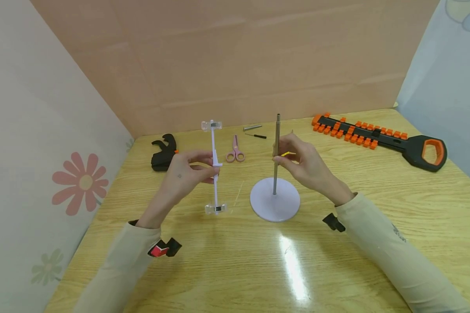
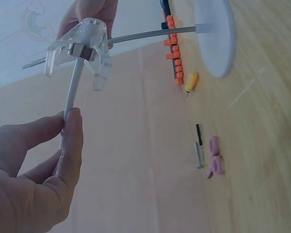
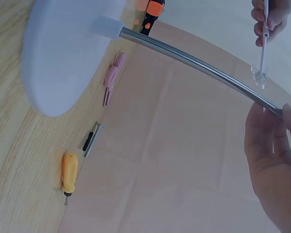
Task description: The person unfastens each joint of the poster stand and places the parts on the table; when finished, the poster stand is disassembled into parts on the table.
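Note:
My left hand (image 1: 188,171) pinches a thin white rod with clear plastic clips (image 1: 215,187) at its two ends, held up off the table. One clear clip (image 2: 82,48) shows close in the left wrist view. To the right, my right hand (image 1: 303,163) grips a metal pole (image 1: 277,134) partway up. The pole rises from a round white base (image 1: 275,208) and stands roughly upright. In the right wrist view the pole (image 3: 194,63) runs from the base (image 3: 68,58) to the fingers. Rod and pole are apart.
Behind the hands lie pink scissors (image 1: 235,152), a bolt (image 1: 252,128) and a small black screwdriver (image 1: 258,136). A black clamp (image 1: 164,154) sits at left, a black and orange rack (image 1: 384,139) at right. A yellow-handled screwdriver (image 3: 69,174) lies beyond the right hand.

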Available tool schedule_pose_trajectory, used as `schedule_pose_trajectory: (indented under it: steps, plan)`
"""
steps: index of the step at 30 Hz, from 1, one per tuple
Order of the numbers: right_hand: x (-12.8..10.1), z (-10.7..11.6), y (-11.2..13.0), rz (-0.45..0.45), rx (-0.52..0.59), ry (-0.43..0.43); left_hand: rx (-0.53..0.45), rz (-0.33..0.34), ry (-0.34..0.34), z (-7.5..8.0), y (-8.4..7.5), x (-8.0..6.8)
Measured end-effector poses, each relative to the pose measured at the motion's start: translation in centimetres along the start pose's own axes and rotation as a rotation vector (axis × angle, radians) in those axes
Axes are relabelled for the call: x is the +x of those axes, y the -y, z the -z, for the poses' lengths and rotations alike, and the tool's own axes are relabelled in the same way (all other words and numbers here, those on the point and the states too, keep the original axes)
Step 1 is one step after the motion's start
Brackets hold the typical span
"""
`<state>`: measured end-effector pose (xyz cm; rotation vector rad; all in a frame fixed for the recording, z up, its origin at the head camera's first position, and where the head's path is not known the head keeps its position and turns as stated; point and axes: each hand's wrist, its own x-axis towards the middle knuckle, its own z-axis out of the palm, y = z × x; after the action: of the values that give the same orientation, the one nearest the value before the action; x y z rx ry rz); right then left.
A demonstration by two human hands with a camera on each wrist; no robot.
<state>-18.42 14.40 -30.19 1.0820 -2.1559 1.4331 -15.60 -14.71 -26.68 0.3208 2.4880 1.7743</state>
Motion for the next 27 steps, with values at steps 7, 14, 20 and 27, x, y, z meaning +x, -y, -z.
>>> schedule_pose_trajectory:
  steps: [7,14,20,27]
  plan:
    - [0.0,0.0,0.0,-0.004,0.011,0.003,-0.016,0.052,0.018,-0.1,1.6,-0.2]
    - [0.0,-0.1,-0.1,-0.010,0.002,0.003,-0.007,0.087,0.032,-0.2,3.1,-0.2]
    - [0.0,-0.1,-0.1,-0.013,0.004,0.005,0.022,0.155,0.038,-0.3,4.1,-0.3]
    - [0.0,-0.1,-0.2,-0.018,0.012,0.008,0.012,0.204,0.045,-0.6,5.3,-0.1]
